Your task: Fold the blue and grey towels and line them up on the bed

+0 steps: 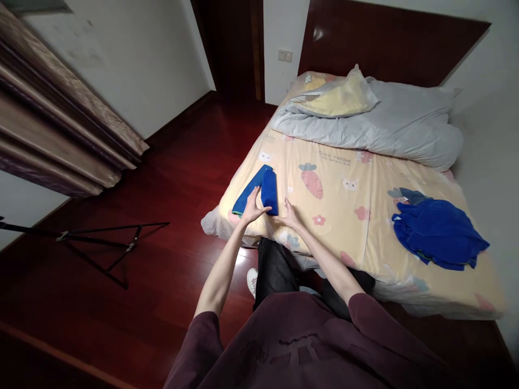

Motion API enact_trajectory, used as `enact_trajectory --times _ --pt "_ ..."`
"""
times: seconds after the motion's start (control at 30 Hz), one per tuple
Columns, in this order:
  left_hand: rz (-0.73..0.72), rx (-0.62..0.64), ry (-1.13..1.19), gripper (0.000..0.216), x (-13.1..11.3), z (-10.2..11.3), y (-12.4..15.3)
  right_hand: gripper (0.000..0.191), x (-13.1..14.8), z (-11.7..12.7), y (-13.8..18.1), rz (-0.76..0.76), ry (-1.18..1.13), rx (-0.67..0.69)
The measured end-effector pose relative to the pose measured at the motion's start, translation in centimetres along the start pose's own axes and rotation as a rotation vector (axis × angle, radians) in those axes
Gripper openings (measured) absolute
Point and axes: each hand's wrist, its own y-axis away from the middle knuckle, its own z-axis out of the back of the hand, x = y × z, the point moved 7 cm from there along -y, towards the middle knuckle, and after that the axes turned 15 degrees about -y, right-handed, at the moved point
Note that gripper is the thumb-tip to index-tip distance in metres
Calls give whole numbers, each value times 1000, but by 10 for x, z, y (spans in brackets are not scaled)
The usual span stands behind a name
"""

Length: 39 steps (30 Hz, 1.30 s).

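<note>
Tripod legs (101,246) are lying on the red floor, far left. Folded blue towel (259,189) is lying on the carrot-print sheet (344,205) near the bed's left edge. The left hand (253,208) is pressing on it, fingers spread flat, gripping nothing. The right hand (288,216) is resting just beside it, fingers open, empty. Blue cloth pile (438,232) is lying well apart, right.

Dim bedroom: dark red wooden floor (170,178), white walls (141,54), brown curtain (52,124) at left. Bed (344,221) with yellow cartoon sheet, grey duvet (397,127), dark headboard (377,48). Possibly a tripod (101,243) lies at left.
</note>
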Motion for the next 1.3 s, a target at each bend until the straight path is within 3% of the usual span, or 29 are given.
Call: enact_trajectory --times 0.1,0.2,0.33,0.47,0.57,0.67,0.77,0.87,1.03,1.13,1.2,1.3 --pt "-35 58 -115 77 -4 -16 2 104 -14 12 41 -34 -135 -14" --pt "-67 141 -240 60 -9 -44 4 86 -42 45 109 -109 -327 -104" --pt "-113 256 -462 47 -10 -94 3 58 -80 118 230 -226 -363 -327" --pt "-201 306 -652 48 -2 -135 -12 49 -91 205 349 -332 -366 -706" --pt "-198 317 -759 55 10 -146 -26 50 -82 266 417 -358 -372 -952" --pt "-150 351 -863 62 24 -135 -33 45 -76 311 456 -374 -324 -1098" --pt "-91 352 -951 68 34 -113 -34 42 -76 339 462 -349 -344 -1152" --pt "-33 345 -1005 74 37 -100 -34 44 -75 359 442 -323 -368 -1163" --pt "14 288 -909 80 7 -112 -13 48 -57 408 373 -197 -404 -1144" --pt "-93 313 -732 79 -27 -140 49 55 -46 450 322 -93 -482 -1126" --pt "-181 419 -591 76 -45 -163 118 58 -43 479 290 -57 -521 -1111" --pt "-165 593 -506 63 -49 -185 227 56 -44 519 254 -54 -582 -1160"
